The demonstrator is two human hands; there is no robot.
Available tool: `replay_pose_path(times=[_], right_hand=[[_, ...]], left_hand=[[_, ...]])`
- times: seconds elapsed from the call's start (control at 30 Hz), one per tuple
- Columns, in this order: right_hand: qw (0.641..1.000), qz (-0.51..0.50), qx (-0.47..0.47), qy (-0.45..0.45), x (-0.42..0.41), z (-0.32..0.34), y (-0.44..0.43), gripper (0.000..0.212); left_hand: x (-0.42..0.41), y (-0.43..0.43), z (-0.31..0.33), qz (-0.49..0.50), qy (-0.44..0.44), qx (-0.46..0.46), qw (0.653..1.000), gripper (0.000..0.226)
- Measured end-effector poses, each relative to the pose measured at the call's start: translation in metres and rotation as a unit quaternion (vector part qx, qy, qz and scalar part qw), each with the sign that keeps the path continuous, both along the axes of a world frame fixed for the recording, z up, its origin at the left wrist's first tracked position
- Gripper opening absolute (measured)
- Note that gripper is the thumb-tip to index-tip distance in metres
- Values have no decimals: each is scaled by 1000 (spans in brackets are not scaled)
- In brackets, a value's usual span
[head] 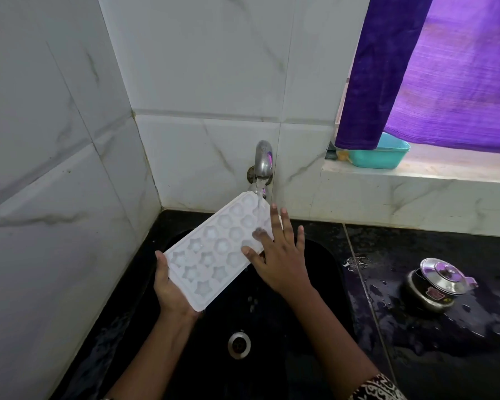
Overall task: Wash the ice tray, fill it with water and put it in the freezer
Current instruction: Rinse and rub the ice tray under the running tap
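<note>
White ice tray under a running tap, over a black sink.

The ice tray (214, 252) is matte white plastic, a long rectangle with rounded corners and three rows of star-shaped moulds, wet and faintly glossy. It is held tilted above the sink (300, 342), its far end raised to the curved steel tap (262, 160), whose thin clear stream (259, 197) lands on the far right moulds. The left hand (171, 293) cups the near end from below, thumb curled over the left edge. The right hand (277, 255) lies flat on the right edge, fingers straight and spread, gripping nothing. The basin is smooth black with a round metal drain (238, 345). A shiny lidded steel pot (436, 284) sits on the wet black table (445, 356). The glossy white wall tiles (199, 67) are veined with grey.
</note>
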State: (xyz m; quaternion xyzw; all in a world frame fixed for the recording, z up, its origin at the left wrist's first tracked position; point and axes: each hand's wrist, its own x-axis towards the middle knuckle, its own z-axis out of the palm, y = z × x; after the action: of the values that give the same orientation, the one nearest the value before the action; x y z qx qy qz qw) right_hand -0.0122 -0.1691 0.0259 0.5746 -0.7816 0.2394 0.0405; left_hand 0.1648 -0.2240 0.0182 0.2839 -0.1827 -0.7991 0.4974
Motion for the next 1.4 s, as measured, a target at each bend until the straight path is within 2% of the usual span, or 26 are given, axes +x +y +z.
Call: replay_pose_path(times=[0.1, 0.27, 0.4, 0.53, 0.6, 0.73, 0.9, 0.97, 1.03, 1.1, 1.17, 1.23, 1.27, 1.33, 1.4], right_hand=[[999, 21, 31, -11, -6, -1, 3, 70], [999, -15, -23, 37, 0, -2, -1, 60], [998, -10, -23, 61, 6, -8, -1, 62], [996, 10, 16, -83, 4, 0, 0, 74], [994, 15, 33, -101, 8, 0, -1, 80], [998, 2, 56, -26, 2, 2, 5, 78], [995, -16, -10, 93, -9, 0, 4, 51], [994, -19, -19, 109, -5, -4, 2, 49], [996, -10, 1, 94, 1, -10, 5, 57], [999, -2, 37, 39, 4, -10, 9, 68], [995, 4, 70, -72, 4, -5, 12, 65], [968, -5, 76, -237, 5, 4, 15, 55], [955, -16, 55, -291, 5, 7, 17, 54], [956, -46, -16, -288, 4, 7, 21, 55], [976, -54, -61, -203, 1, 4, 24, 60]], left_hand=[[5, -3, 2, 11, -10, -8, 1000, 67], [1, 1, -1, 12, -1, -7, 1000, 67], [0, 0, -1, 1, -11, -2, 1000, 68], [1, 1, -4, 29, -25, 0, 999, 65], [0, 0, 0, 33, -23, -6, 999, 65], [-1, -3, 8, 9, -20, -23, 1000, 69], [1, 2, 1, -1, -20, -10, 1000, 69], [-1, 3, 1, -12, -15, -3, 1000, 69], [0, 1, 2, -19, -14, -4, 1000, 70], [3, 0, 1, -28, -19, -3, 999, 71], [5, 3, -3, -34, -30, 3, 999, 71], [4, 5, -8, -36, -39, 10, 999, 70], [3, 6, -10, -35, -43, 13, 998, 70], [1, 5, -10, -50, -35, 20, 998, 72], [-2, 3, -11, -70, -35, 33, 996, 74]])
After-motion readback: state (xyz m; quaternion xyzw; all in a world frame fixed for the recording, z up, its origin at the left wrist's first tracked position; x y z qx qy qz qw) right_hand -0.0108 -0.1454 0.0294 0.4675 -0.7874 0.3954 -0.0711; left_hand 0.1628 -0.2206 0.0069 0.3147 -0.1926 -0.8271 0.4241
